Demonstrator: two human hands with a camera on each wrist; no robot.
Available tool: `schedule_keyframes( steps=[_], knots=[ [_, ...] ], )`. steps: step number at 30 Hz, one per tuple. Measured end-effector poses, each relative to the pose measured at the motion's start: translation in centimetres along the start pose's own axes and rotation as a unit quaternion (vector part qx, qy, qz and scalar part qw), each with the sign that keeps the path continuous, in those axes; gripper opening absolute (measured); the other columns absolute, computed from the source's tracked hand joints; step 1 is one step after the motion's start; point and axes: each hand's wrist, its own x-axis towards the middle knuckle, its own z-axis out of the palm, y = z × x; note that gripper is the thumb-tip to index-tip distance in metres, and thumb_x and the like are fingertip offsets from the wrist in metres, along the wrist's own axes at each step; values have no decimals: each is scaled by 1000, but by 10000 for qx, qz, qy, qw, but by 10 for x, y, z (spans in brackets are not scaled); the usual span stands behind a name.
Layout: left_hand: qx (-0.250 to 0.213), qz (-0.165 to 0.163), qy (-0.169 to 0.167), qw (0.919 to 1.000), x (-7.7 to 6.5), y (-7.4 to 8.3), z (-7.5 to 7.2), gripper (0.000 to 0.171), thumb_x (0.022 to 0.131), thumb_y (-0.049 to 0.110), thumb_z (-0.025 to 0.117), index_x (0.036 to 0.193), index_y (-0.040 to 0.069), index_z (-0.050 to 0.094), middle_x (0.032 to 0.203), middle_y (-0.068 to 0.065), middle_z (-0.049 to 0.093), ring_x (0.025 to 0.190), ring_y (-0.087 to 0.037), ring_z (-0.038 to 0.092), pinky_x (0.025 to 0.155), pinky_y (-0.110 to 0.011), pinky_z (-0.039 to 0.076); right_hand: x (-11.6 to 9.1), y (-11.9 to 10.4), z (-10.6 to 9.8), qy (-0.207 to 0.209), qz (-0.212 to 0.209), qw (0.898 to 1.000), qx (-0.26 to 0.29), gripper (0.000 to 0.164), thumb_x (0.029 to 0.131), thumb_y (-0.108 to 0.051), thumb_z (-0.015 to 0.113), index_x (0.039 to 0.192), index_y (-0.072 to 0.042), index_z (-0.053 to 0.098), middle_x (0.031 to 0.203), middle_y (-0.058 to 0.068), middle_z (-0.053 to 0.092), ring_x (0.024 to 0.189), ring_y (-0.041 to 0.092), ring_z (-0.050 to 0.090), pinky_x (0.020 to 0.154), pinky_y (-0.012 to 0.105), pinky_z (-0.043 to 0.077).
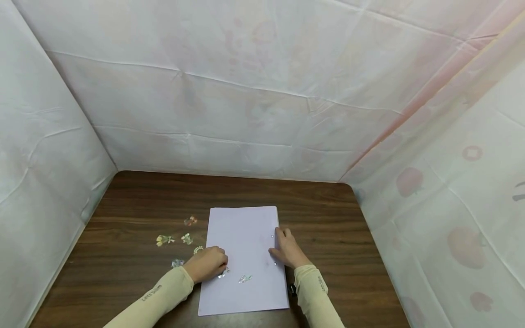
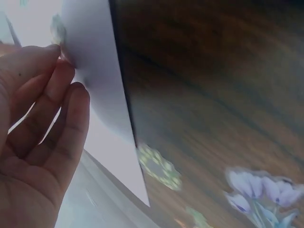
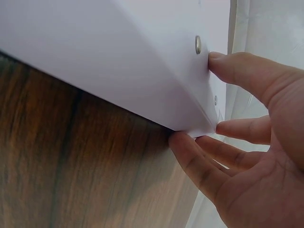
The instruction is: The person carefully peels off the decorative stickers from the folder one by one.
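A white folder [image 1: 242,241] with small metal rivets [image 3: 198,44] along its right side lies on the wooden table. Over its left edge, my left hand [image 1: 207,264] pinches a small flower sticker [image 2: 58,29] between thumb and fingers; its print is blurred. A shiny sticker piece [image 1: 223,272] shows just below that hand, and another shiny sticker [image 1: 245,279] lies on the cover. My right hand [image 1: 289,248] rests on the folder's right edge. Its thumb touches the cover beside the rivets, while its fairly straight fingers touch the edge, as the right wrist view shows.
Left of the folder lie several flower stickers: yellow tulips [image 1: 165,240], an orange cluster [image 1: 190,220], a pale green bunch [image 1: 187,238], a wreath [image 2: 160,167] and purple tulips [image 2: 256,190]. A small black object [image 1: 292,289] sits by the right wrist. Pale cloth walls surround the wooden table [image 1: 324,205].
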Motion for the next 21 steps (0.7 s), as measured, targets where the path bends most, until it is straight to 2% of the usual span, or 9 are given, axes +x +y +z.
schedule_keyframes(
  steps=[3, 6, 10, 14, 18, 21],
  knots=[
    [63, 26, -34, 10000, 0, 3, 2, 21, 85, 12, 77, 69, 16, 65, 66, 8, 52, 60, -6, 48, 56, -26, 44, -1, 0, 1, 14, 6, 10000, 15, 74, 89, -19, 77, 146, 7, 38, 133, 34, 42, 123, 48, 48, 98, 56, 44],
    [-19, -119, -79, 9999, -1, 4, 4, 21, 85, 14, 78, 71, 16, 62, 68, 8, 52, 61, -5, 47, 57, -25, 44, -1, 0, 1, 16, 44, 10000, 6, 74, 89, -19, 77, 147, 7, 38, 134, 34, 41, 124, 48, 47, 99, 56, 43],
    [-406, -356, -150, 9984, -2, 3, 4, 26, 85, 15, 79, 72, 18, 57, 69, 11, 47, 60, -3, 42, 56, -23, 42, -1, -1, 0, -16, 56, 10000, 16, 73, 90, -19, 76, 147, 7, 38, 134, 33, 42, 124, 48, 47, 99, 55, 43],
    [-737, -431, -169, 9962, -3, 2, 3, 29, 86, 16, 78, 72, 20, 54, 69, 14, 42, 59, -2, 38, 54, -21, 39, -2, -2, 0, -27, 70, 10000, 27, 73, 90, -19, 76, 147, 7, 38, 133, 33, 42, 124, 47, 48, 99, 55, 43],
    [-1024, -514, -229, 9931, -6, 0, -2, 28, 89, 15, 75, 72, 21, 54, 68, 15, 41, 59, -1, 38, 53, -20, 39, -1, -2, -1, -34, 101, 9999, 30, 74, 91, -20, 75, 148, 6, 37, 134, 32, 42, 125, 46, 47, 100, 54, 43],
    [-1295, -703, -196, 9889, -9, -2, -8, 27, 89, 11, 73, 71, 20, 55, 67, 15, 43, 58, 0, 39, 52, -21, 40, -1, -2, -2, -43, 62, 10000, 24, 74, 91, -19, 75, 148, 7, 37, 134, 32, 42, 125, 46, 47, 99, 54, 44]
  ],
)
